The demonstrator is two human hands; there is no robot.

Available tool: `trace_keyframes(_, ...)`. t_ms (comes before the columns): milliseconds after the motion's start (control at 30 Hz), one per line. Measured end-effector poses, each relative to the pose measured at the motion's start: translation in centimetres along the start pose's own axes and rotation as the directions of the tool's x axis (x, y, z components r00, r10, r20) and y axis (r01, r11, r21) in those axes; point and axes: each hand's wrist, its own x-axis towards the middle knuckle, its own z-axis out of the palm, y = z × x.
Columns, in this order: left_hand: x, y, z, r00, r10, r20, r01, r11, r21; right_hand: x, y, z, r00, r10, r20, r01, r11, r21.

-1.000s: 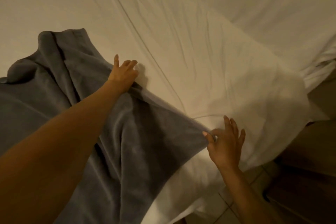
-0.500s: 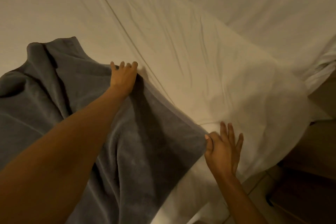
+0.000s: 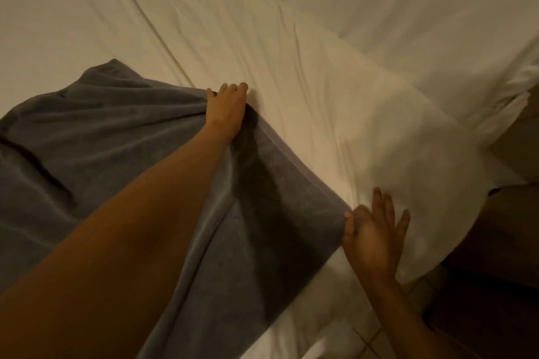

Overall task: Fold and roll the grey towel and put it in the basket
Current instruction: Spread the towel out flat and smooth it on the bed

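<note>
Two hands of mine are on the grey towel (image 3: pixel 122 148), which lies spread over the white sheet of the bed (image 3: pixel 291 38), covering the left and lower part of the view. My left hand (image 3: pixel 226 109) reaches far forward along the towel's upper edge; its fingers are curled down over the far corner and grip the cloth there, knuckles pointing toward the bare sheet beyond. My left forearm crosses the towel diagonally from the lower left. My right hand (image 3: pixel 374 232) is at the near right corner of the towel, close to the edge of the bed: thumb and forefinger pinch the corner while the other fingers are spread out straight over the sheet. Between my two hands the towel's right edge runs as a taut line, with a dark fold just inside it. To the left the cloth is rumpled in several long creases and a deeper pocket near the left border. White bedding is bunched at the upper right. Floor tiles (image 3: pixel 376 341) show below the bed, at the bottom right.
</note>
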Motion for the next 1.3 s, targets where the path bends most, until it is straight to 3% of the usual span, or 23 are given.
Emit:
trace_keyframes(200,-1.7,-0.2,2.8,0.999,0.011,-0.047,-0.015,0.996,-0.093,-0.6,-3.0,0.3,0.992,-0.122,-0.046,0.123,0.992,0.019)
trace_keyframes(367,-4.6,0.4,4.3,0.998,0.034,0.061,-0.027,0.993,-0.113,-1.6,-5.6,1.8,0.951,-0.301,0.076,0.296,0.953,0.068)
trace_keyframes(667,-4.6,-0.4,4.6,0.971,0.071,0.227,-0.048,0.993,-0.105,-1.5,-5.9,3.1,0.933,-0.319,0.168,0.315,0.948,0.051)
trace_keyframes(833,-4.2,-4.0,2.2,0.979,0.125,0.163,-0.113,0.990,-0.085,-0.3,-7.8,1.9,0.942,-0.264,0.208,0.253,0.964,0.075)
trace_keyframes(967,-3.5,-10.8,0.6,0.996,-0.035,0.082,0.040,0.997,-0.069,3.7,-12.0,1.0,0.916,-0.365,0.167,0.351,0.930,0.109)
trace_keyframes(1133,-1.8,-20.0,-0.4,0.973,-0.228,0.024,0.228,0.974,-0.007,10.4,-20.8,0.3,0.870,-0.493,0.002,0.480,0.849,0.221)
trace_keyframes(1300,0.4,-25.0,-0.1,0.957,-0.290,0.017,0.289,0.957,0.034,15.7,-29.4,0.9,0.803,-0.594,-0.051,0.577,0.752,0.319)
